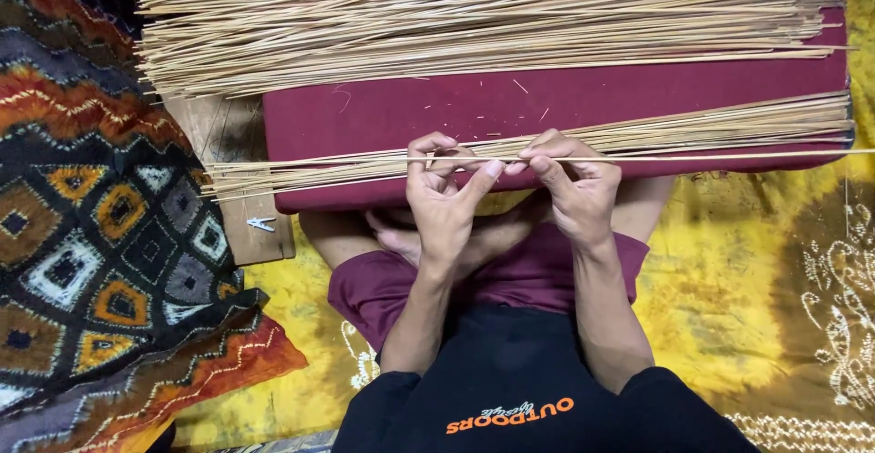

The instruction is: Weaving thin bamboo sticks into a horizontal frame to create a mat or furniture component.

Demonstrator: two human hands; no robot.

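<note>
My left hand (444, 198) and my right hand (570, 184) both pinch one thin pale stick (729, 154) that runs level across the near edge of a maroon cushion (456, 111). The two hands sit close together at the stick's middle, fingertips almost touching. Just behind them a small bundle of the same sticks (711, 129) lies on the cushion. A much larger heap of sticks (474, 15) covers the cushion's far side.
A wooden board (232, 157) with a small white clip (262, 223) lies left of the cushion. A patterned dark and orange cloth (100, 234) fills the left side. Yellow patterned fabric (747, 280) covers the floor to the right. My crossed legs are under the cushion's near edge.
</note>
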